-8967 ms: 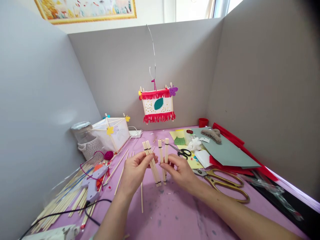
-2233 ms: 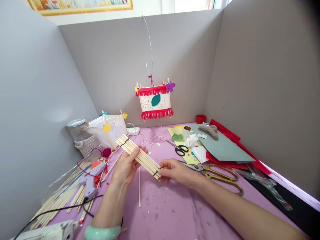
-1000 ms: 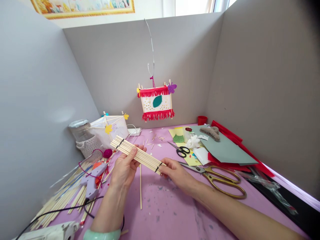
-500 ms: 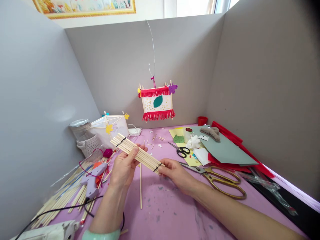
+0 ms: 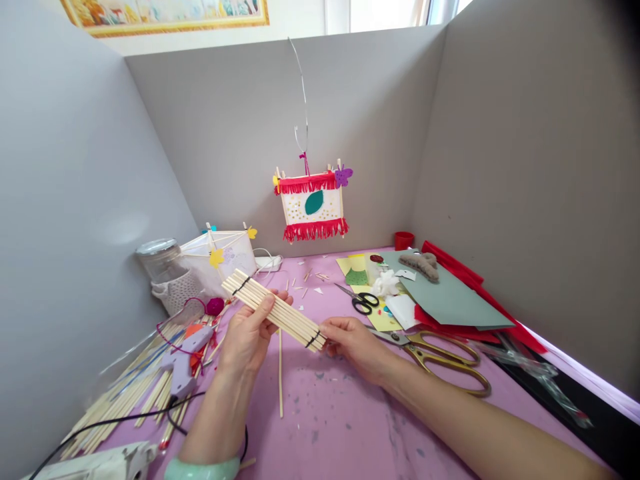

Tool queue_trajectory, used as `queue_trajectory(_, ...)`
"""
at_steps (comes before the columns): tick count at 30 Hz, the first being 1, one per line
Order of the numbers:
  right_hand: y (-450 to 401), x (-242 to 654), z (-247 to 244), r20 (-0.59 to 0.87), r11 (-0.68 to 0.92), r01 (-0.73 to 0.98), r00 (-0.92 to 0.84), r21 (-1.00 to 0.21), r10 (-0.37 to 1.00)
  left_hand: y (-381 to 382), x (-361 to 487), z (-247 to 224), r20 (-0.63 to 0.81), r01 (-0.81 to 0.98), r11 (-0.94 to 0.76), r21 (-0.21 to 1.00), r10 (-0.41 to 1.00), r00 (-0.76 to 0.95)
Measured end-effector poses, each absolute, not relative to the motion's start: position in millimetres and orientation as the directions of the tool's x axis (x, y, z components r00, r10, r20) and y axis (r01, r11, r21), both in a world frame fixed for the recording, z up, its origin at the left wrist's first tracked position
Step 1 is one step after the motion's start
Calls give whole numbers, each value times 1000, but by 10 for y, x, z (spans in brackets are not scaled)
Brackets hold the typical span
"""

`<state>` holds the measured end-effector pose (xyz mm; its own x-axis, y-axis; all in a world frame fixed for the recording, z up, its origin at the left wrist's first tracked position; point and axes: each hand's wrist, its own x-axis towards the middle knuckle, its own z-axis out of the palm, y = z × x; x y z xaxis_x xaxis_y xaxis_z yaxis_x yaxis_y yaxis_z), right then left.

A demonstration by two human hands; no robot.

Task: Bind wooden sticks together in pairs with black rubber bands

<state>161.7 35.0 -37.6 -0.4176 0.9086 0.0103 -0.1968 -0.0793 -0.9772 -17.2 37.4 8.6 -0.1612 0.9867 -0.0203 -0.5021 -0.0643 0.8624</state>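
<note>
My left hand (image 5: 253, 333) grips a flat row of wooden sticks (image 5: 277, 307), thumb across the top and fingers underneath. Black bands or marks cross the row near both ends. The row is tilted, its left end higher, above the table. At its lower right end is my right hand (image 5: 353, 343), fingers closed around the stick tips; the fingertips are partly hidden. Below the row, a single stick (image 5: 281, 380) lies on the purple tabletop (image 5: 345, 427). Large gold-handled scissors (image 5: 445, 360) lie just right of my right hand.
Left lie many loose sticks (image 5: 120, 400), a lilac glue gun (image 5: 185, 367) with a black cord, and magenta yarn (image 5: 215, 307). A fringed lantern (image 5: 314, 205) hangs from a wire; a white lantern (image 5: 235, 253) stands behind. Small black scissors (image 5: 364, 302) and grey sheets (image 5: 455, 293) lie right.
My right hand has shifted slightly outward toward the tips of the sticks, so the black band there shows more fully. My left hand keeps its hold nearly unchanged.
</note>
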Motion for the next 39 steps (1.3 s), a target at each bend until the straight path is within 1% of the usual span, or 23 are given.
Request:
queue_trajectory(6, 360, 1665, -318, -33, 10, 87, -477, -996, 878, 386, -180, 78, -76, -461, -10, 887, 983, -166)
queue_trajectory(9, 368, 1686, -329, -81, -6, 139, -543, -990, 836, 389, -176, 70, -104, -447, 31, 894, 985, -139)
queue_trajectory(12, 369, 1702, -346, -107, -35, 130, -602, -991, 791, 387, -161, 64, -123, -433, 55, 900, 984, -131)
queue_trajectory(19, 332, 1722, -338, -144, -67, 146, -624, -987, 768, 388, -160, 24, -137, -354, 90, 931, 985, -110)
queue_trajectory(29, 327, 1715, -365, -157, -164, 57, -694, -985, 703, 402, -183, -9, -130, -332, 87, 939, 986, -108)
queue_trajectory(35, 362, 1735, -402, -152, -168, 43, -675, -985, 722, 396, -212, -13, -127, -250, 104, 963, 989, -77)
queue_trajectory(39, 348, 1729, -384, -141, -175, 17, -669, -984, 729, 399, -183, -19, -83, -203, 59, 977, 991, -108)
